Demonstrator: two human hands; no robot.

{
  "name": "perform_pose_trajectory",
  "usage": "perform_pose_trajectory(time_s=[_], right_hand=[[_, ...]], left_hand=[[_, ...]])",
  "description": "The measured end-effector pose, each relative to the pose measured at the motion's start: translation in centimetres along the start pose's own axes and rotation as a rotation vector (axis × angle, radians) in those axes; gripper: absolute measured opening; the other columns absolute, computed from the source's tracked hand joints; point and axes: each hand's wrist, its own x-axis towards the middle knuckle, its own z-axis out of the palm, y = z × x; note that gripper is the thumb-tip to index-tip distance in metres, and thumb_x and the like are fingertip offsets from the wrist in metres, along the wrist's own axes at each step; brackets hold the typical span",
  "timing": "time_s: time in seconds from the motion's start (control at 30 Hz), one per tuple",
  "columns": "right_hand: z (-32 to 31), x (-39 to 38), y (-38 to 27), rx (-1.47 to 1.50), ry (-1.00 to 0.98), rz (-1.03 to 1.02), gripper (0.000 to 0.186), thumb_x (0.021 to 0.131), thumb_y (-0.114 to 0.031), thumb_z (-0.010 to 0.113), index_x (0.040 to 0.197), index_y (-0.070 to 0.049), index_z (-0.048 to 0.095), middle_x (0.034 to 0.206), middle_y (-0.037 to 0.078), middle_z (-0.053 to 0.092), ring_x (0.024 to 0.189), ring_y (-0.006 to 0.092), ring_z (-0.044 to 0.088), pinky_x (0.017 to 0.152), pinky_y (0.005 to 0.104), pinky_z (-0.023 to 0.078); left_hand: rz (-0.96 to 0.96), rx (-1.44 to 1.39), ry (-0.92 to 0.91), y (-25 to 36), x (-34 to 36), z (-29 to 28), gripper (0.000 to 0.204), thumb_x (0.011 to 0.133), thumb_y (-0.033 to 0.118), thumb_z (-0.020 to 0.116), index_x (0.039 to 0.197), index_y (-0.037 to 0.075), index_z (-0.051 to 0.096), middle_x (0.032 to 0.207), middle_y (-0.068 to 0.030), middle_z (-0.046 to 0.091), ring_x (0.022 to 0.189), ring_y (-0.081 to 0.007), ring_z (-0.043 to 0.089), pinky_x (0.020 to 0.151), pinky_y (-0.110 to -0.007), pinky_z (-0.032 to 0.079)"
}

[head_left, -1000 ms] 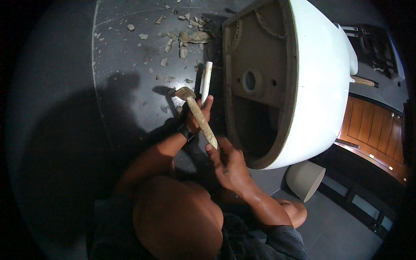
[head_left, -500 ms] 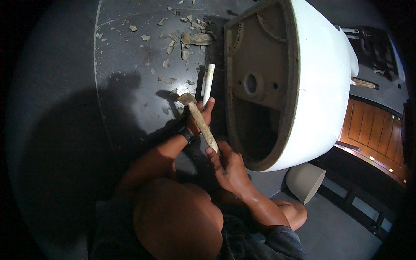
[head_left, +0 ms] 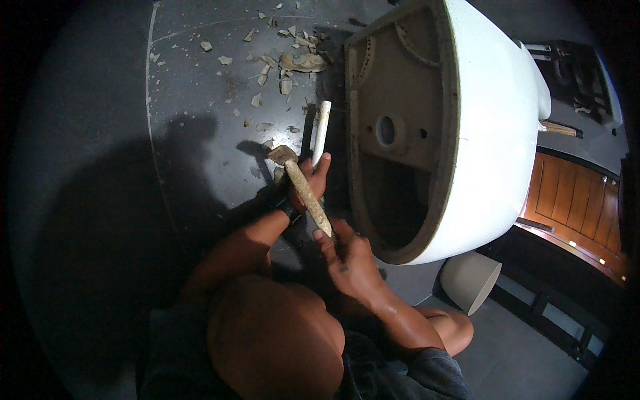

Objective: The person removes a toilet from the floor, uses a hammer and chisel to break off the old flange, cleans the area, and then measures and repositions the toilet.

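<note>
My right hand (head_left: 352, 260) is closed round the lower end of the wooden handle of a hammer (head_left: 308, 199). The worn, blocky hammer head lies up and to the left, passing in front of my left hand. My left hand (head_left: 315, 179) grips the lower end of a white pipe (head_left: 322, 130), its thumb along the side; most of its fingers are hidden behind the hammer. The pipe points away from me. To the right, a large white ceramic toilet (head_left: 490, 127) lies on its side, its hollow underside and round hole facing the pipe. Neither hand touches the toilet.
Broken shards (head_left: 303, 62) and chips are scattered over the dark tiled floor (head_left: 200, 100) ahead. A beige tapered bowl-shaped piece (head_left: 470, 283) rests at the lower right. Farther right are a wooden panel (head_left: 573, 210) and an open tool case (head_left: 577, 80).
The hammer head has shifted slightly left, my right hand moving a little the same way. The pipe and my left hand stay nearly in place.
</note>
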Motion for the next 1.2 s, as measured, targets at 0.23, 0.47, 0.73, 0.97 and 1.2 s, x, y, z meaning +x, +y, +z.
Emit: perform_pose_trajectory(time_s=[0.23, 0.47, 0.73, 0.97, 1.2], right_hand=[[-0.1, 0.0, -0.5, 0.019, -0.001, -0.001, 0.028, 0.103, -0.025, 0.058, 0.111, 0.002, 0.057, 0.071, 0.029, 0.061, 0.069, 0.0501, 0.063, 0.061, 0.0503, 0.047], [-0.3, 0.0, -0.4, 0.011, 0.017, 0.005, 0.027, 0.103, -0.024, 0.058, 0.111, 0.002, 0.057, 0.068, 0.028, 0.059, 0.068, 0.0498, 0.063, 0.059, 0.0497, 0.046], [-0.6, 0.1, -0.7, 0.004, 0.024, -0.009, 0.029, 0.103, -0.025, 0.058, 0.114, 0.002, 0.058, 0.066, 0.028, 0.060, 0.064, 0.0471, 0.064, 0.058, 0.0485, 0.047], [-0.7, 1.1, -0.5, -0.027, 0.106, -0.077, 0.029, 0.103, -0.025, 0.057, 0.116, 0.001, 0.058, 0.072, 0.030, 0.062, 0.072, 0.0485, 0.067, 0.061, 0.0516, 0.048], [0.6, 4.9, 0.6, -0.175, 0.333, -0.111, 0.029, 0.103, -0.025, 0.057, 0.115, 0.001, 0.061, 0.074, 0.028, 0.064, 0.070, 0.0472, 0.065, 0.062, 0.0495, 0.050]], left_hand=[[-0.004, -0.061, -0.066, 0.6, -0.4, -0.6, 0.073, 0.097, 0.067, 0.048, 0.102, -0.004, 0.065, 0.094, -0.0288, 0.067, 0.097, -0.0469, 0.064, 0.086, -0.049, 0.049], [-0.008, -0.009, -0.036, 0.6, -0.5, -0.4, 0.074, 0.097, 0.069, 0.047, 0.106, -0.002, 0.065, 0.100, -0.0293, 0.066, 0.105, -0.0460, 0.064, 0.090, -0.049, 0.049], [0.088, 0.056, 0.076, 1.0, -1.4, -0.5, 0.069, 0.098, 0.068, 0.049, 0.081, 0.002, 0.058, 0.060, -0.0100, 0.054, 0.059, -0.0247, 0.058, 0.060, -0.041, 0.048], [0.304, 0.014, 0.087, 1.7, -2.9, -1.2, 0.066, 0.100, 0.062, 0.048, 0.093, -0.002, 0.063, 0.069, -0.0181, 0.058, 0.073, -0.0340, 0.063, 0.072, -0.046, 0.049], [0.730, 0.067, -0.008, 0.3, -1.5, -0.9, 0.043, 0.107, 0.038, 0.048, 0.088, 0.001, 0.060, 0.062, -0.0179, 0.051, 0.067, -0.0375, 0.059, 0.060, -0.046, 0.044]])
